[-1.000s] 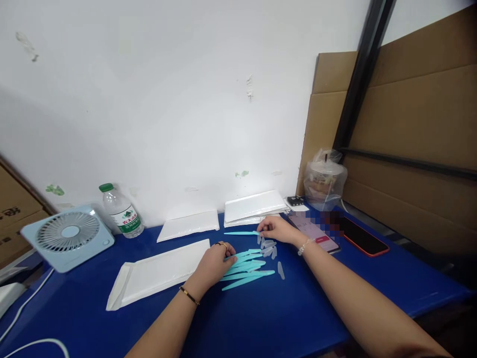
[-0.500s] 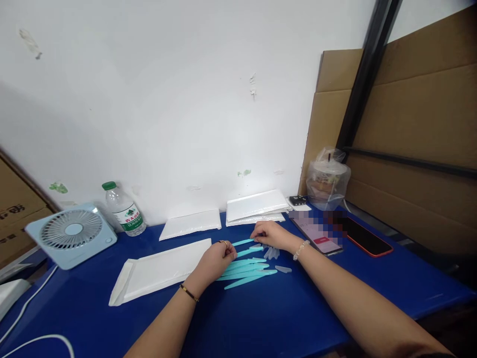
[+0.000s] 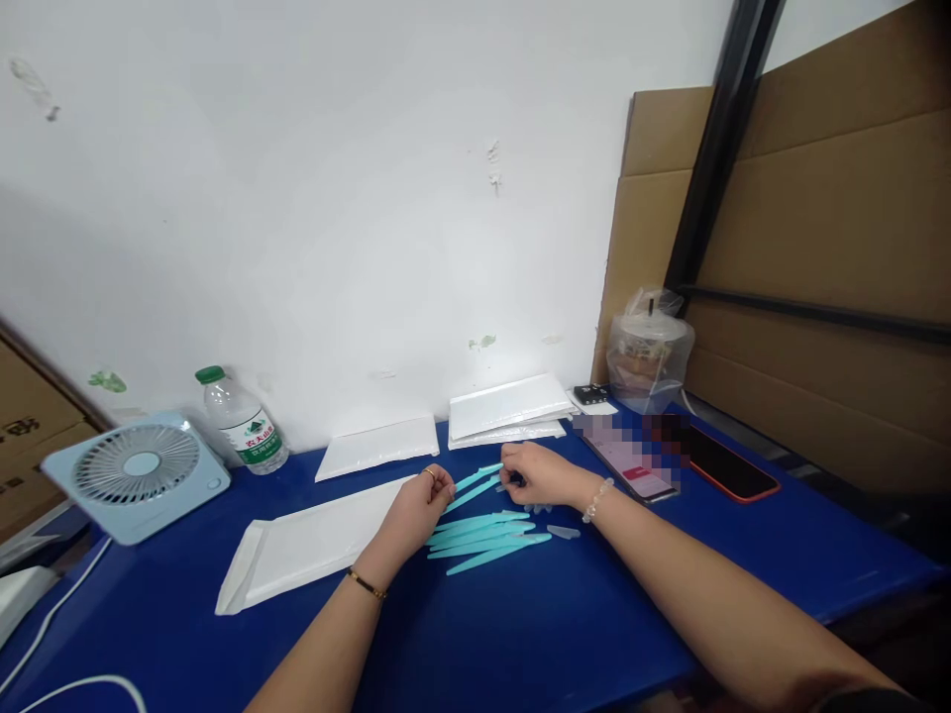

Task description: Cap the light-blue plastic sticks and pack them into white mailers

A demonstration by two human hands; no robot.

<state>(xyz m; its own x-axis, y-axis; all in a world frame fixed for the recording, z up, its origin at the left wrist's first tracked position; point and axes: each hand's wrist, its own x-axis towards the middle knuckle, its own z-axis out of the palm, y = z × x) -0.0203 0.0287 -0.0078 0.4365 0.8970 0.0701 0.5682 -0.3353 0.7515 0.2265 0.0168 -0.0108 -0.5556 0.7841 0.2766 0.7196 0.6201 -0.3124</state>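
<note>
At the right end of the long white envelope [image 3: 312,548], your left hand [image 3: 416,507] pinches two turquoise sticks [image 3: 479,476] between thumb and forefinger. Farther right of the envelope, your right hand [image 3: 541,475] curls its fingertips at their other ends; I cannot tell whether they grip. The other turquoise sticks [image 3: 497,556] lie right of the envelope, clear pieces [image 3: 563,533] farther right of it.

- Bottle [image 3: 239,421]: red characters on its label [image 3: 257,438], 农夫山; smaller print below, too small to read.
- Brown box [image 3: 30,451], far left: black print, unreadable.
- Phone [image 3: 648,483]: screen text blurred.
</note>
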